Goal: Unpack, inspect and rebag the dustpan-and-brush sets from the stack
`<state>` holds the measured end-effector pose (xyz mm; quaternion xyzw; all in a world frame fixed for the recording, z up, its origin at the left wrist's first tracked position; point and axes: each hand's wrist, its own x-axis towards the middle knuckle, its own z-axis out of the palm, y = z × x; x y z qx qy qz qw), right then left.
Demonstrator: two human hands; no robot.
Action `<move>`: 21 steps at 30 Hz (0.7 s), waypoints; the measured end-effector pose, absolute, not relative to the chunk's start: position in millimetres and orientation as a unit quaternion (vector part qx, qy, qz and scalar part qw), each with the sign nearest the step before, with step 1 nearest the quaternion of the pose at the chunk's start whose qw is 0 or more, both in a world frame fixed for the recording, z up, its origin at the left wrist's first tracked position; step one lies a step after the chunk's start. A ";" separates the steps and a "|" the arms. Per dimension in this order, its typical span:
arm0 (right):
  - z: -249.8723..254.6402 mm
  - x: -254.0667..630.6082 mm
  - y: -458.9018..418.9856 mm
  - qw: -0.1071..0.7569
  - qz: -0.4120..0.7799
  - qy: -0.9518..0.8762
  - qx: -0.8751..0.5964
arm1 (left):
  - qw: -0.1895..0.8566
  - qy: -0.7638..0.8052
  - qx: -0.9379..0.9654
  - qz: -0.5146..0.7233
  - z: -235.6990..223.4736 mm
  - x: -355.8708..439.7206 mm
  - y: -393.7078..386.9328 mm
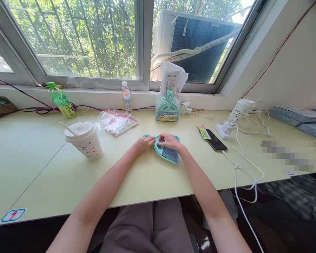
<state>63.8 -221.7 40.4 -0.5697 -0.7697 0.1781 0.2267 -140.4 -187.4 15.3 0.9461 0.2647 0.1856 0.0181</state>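
Observation:
A small teal dustpan and brush set (169,153) lies on the pale yellow table (144,184), its bristles toward the right and its handle end toward the left. My left hand (143,145) is closed at the handle end, fingertips on the teal plastic. My right hand (170,141) bends over the set from the right, thumb and fingers pinched near where the handle meets the wide part. Its palm hides part of the set. Behind stands a stack of similar teal dustpan sets (168,107) in clear plastic wrapping.
To the left are a white lidded cup (85,144), crumpled clear plastic packaging (117,122), a green bottle (61,102) and a clear bottle (126,98). On the right lie a phone (216,140), white cables (237,168) and another cup (241,109). Tissues (171,77) stand by the window.

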 end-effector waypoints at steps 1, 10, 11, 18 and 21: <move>39.8 62.0 -221.7 0.230 0.169 -0.763 -0.580 | 0.005 0.271 0.940 0.207 16.9 -139.6 -188.0; 46.1 41.6 -225.8 0.347 0.016 -0.599 -0.722 | 0.459 0.411 0.666 0.421 26.3 -117.8 -197.3; 47.6 40.7 -225.9 0.359 0.019 -0.599 -0.715 | 0.539 0.363 0.647 0.398 25.2 -114.1 -198.5; 47.0 106.2 -217.8 0.368 -0.119 -0.581 -0.716 | 0.657 0.346 0.536 0.401 18.4 -119.5 -193.6; 28.0 161.2 -215.8 0.307 -0.174 -0.470 -0.809 | 0.666 0.359 0.509 0.412 21.2 -129.3 -184.9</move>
